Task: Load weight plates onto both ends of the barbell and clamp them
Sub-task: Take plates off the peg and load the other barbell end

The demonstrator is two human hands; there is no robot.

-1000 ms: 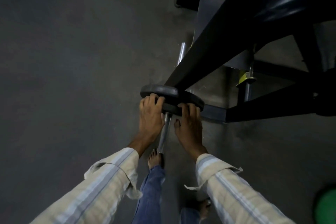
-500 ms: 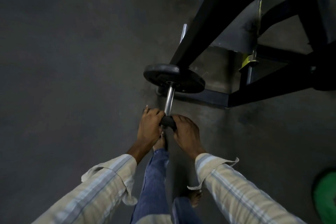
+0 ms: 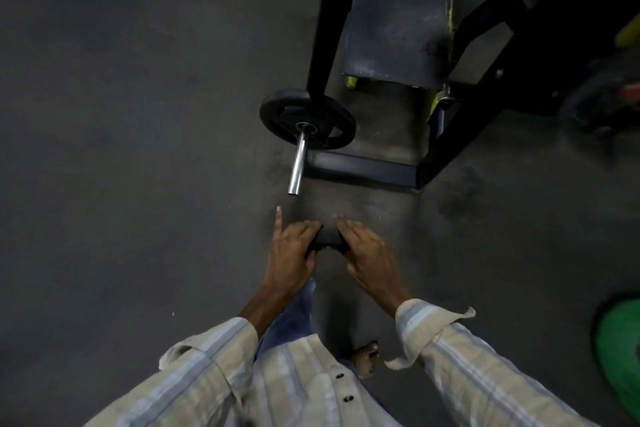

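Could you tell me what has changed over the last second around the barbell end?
Both hands let go of the weight plate, took up a small black clamp and drew back off the bar. Left hand and right hand hold it. The plate stays on.

The dim grey floor carries a black metal frame; a green object lies at right.

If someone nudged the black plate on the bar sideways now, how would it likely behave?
The plate would probably slide along the smooth chrome sleeve, since no clamp sits outside it. It looks solid and stiff, likely heavy for its size.
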